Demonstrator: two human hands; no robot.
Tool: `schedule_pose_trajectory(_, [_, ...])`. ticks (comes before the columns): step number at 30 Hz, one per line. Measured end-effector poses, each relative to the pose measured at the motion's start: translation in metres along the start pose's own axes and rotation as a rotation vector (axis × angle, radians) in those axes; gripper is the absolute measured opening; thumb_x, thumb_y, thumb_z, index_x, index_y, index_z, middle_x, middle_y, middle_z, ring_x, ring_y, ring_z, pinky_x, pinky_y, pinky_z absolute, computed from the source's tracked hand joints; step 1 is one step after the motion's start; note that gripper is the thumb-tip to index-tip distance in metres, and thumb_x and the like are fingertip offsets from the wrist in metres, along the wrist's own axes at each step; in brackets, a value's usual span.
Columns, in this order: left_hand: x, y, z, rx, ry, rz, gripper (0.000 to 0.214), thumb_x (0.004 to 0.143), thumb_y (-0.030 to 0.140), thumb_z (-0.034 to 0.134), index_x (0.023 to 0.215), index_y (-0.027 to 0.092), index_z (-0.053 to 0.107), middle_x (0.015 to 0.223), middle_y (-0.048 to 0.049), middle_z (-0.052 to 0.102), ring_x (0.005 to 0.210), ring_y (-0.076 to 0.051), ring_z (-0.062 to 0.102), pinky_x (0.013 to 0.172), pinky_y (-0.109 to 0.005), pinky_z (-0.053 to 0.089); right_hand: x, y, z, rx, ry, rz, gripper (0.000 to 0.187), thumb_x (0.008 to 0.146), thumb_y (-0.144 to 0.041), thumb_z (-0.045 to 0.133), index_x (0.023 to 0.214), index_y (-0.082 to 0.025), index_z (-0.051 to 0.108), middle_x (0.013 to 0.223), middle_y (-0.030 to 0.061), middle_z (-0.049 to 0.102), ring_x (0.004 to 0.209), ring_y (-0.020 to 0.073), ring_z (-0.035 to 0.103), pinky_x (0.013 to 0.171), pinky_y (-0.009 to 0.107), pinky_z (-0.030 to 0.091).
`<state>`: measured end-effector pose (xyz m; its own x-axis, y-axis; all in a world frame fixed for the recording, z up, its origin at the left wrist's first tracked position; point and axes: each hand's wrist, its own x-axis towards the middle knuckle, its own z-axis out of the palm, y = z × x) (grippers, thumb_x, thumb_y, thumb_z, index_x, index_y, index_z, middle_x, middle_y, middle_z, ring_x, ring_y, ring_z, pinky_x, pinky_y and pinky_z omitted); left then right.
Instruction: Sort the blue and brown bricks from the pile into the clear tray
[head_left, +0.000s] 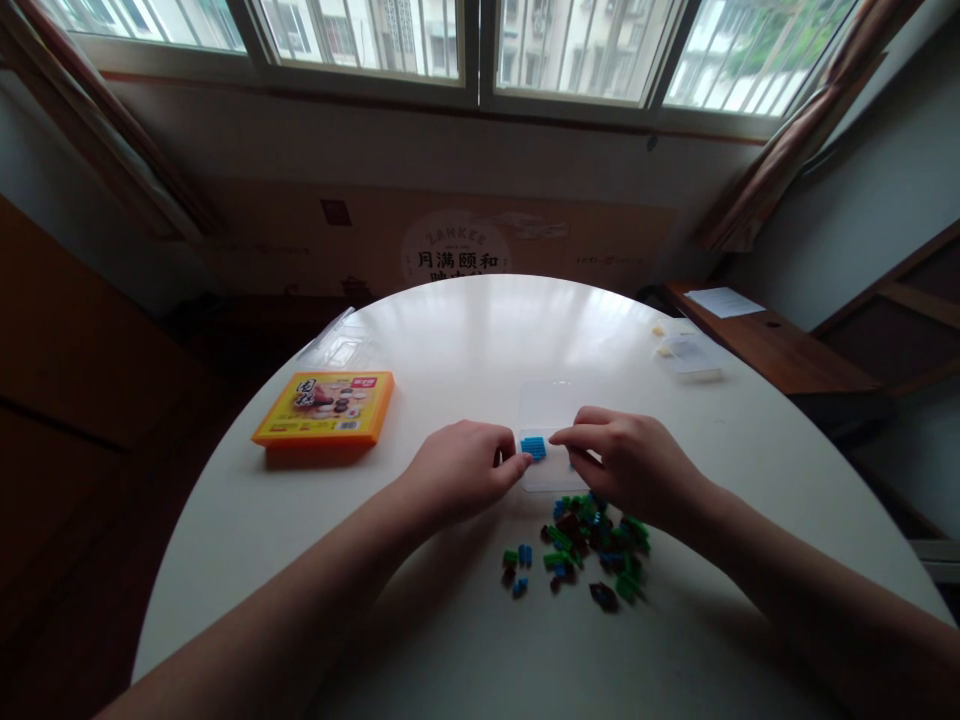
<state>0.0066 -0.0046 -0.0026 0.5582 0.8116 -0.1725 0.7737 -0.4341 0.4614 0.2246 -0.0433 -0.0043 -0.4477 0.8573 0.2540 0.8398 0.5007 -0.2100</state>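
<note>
A small block of blue toy bricks [533, 447] sits in a shallow clear plastic box [551, 480] with its lid [544, 400] folded back. My left hand [469, 462] is curled at the left edge of the blue bricks, thumb and forefinger against them. From the right, my right hand [626, 455] reaches over the box. Its forefinger points at the blue bricks with a small gap, and the thumb is apart from it. Just in front of the box lies a pile of loose green, blue and dark red bricks [592, 540].
An orange and yellow game box [326, 410] lies on the left of the round white table [480, 340]. Behind it is a clear plastic tray [341, 340]. At the right back is another clear box [694, 355] with small yellowish pieces. A wooden desk [772, 340] stands beyond.
</note>
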Motion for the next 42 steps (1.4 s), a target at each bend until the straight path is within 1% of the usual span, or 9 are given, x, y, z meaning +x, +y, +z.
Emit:
schedule_pose_trajectory(4, [0.001,0.0,0.0,0.005,-0.009,-0.005,0.045,0.088,0.059,0.045,0.082,0.021,0.069,0.08,-0.0056,0.07,0.067,-0.018,0.057,0.054,-0.028,0.032,-0.004,0.004,-0.014,-0.001,-0.003,-0.08,0.025,0.089,-0.018,0.053,0.101,-0.025,0.074,0.087,0.0018,0.068,0.064,0.0103,0.056,0.057,0.024,0.035])
schedule_pose_trajectory(7, [0.002,-0.001,-0.001,0.019,-0.009,-0.003,0.046,0.089,0.058,0.044,0.078,0.02,0.067,0.077,-0.0051,0.069,0.065,-0.017,0.054,0.054,-0.027,0.032,-0.009,0.0,-0.03,0.049,-0.136,-0.212,0.024,0.09,-0.019,0.053,0.102,-0.027,0.073,0.08,-0.001,0.066,0.063,0.0098,0.054,0.057,0.025,0.033])
schedule_pose_trajectory(9, [0.001,-0.001,-0.004,0.038,-0.024,0.026,0.046,0.09,0.057,0.043,0.074,0.019,0.064,0.074,-0.0048,0.066,0.062,-0.016,0.052,0.053,-0.027,0.03,-0.014,-0.007,-0.04,0.076,-0.27,-0.294,0.019,0.089,-0.02,0.056,0.093,-0.026,0.073,0.074,-0.0021,0.064,0.06,0.0095,0.052,0.056,0.025,0.032])
schedule_pose_trajectory(14, [-0.008,0.003,-0.015,0.091,-0.112,0.199,0.039,0.089,0.05,0.049,0.067,0.019,0.059,0.064,-0.0013,0.057,0.056,-0.013,0.045,0.052,-0.027,0.03,-0.024,-0.03,-0.049,0.118,-0.436,-0.405,0.02,0.087,-0.016,0.056,0.071,-0.022,0.067,0.074,-0.0018,0.065,0.065,0.011,0.055,0.06,0.025,0.035])
schedule_pose_trajectory(20, [-0.016,0.007,-0.023,0.088,-0.202,0.23,0.036,0.086,0.044,0.054,0.061,0.019,0.052,0.058,0.0015,0.051,0.052,-0.012,0.041,0.049,-0.026,0.028,-0.028,-0.038,-0.034,0.055,-0.417,-0.449,0.021,0.087,-0.012,0.053,0.07,-0.02,0.064,0.071,-0.0018,0.064,0.06,0.0109,0.051,0.057,0.027,0.03])
schedule_pose_trajectory(25, [-0.015,0.004,-0.022,0.099,-0.203,0.235,0.033,0.085,0.041,0.056,0.06,0.018,0.053,0.058,0.0014,0.051,0.052,-0.012,0.041,0.05,-0.026,0.029,-0.026,-0.038,-0.027,0.049,-0.395,-0.428,0.017,0.083,-0.011,0.056,0.071,-0.02,0.064,0.07,-0.0025,0.063,0.057,0.0102,0.048,0.055,0.028,0.027])
schedule_pose_trajectory(34, [-0.014,0.002,-0.02,0.11,-0.213,0.24,0.032,0.085,0.041,0.055,0.062,0.019,0.055,0.06,0.0005,0.055,0.053,-0.012,0.043,0.051,-0.026,0.029,-0.026,-0.041,-0.022,0.043,-0.396,-0.443,0.021,0.087,-0.013,0.053,0.069,-0.019,0.061,0.069,-0.0026,0.06,0.055,0.0098,0.042,0.054,0.027,0.026])
schedule_pose_trajectory(39, [-0.013,0.001,-0.019,0.116,-0.214,0.246,0.031,0.084,0.04,0.055,0.062,0.019,0.055,0.06,0.0006,0.054,0.053,-0.012,0.043,0.05,-0.026,0.029,-0.021,-0.037,-0.029,0.071,-0.415,-0.452,0.019,0.085,-0.01,0.054,0.069,-0.019,0.06,0.07,-0.0026,0.06,0.057,0.0091,0.044,0.055,0.025,0.027])
schedule_pose_trajectory(42, [-0.013,0.002,-0.02,0.115,-0.226,0.245,0.03,0.085,0.039,0.055,0.063,0.019,0.055,0.06,0.0006,0.054,0.054,-0.012,0.043,0.051,-0.026,0.03,-0.018,-0.026,-0.041,0.094,-0.357,-0.393,0.019,0.088,-0.013,0.055,0.072,-0.02,0.062,0.072,-0.0028,0.061,0.06,0.0089,0.047,0.057,0.024,0.028])
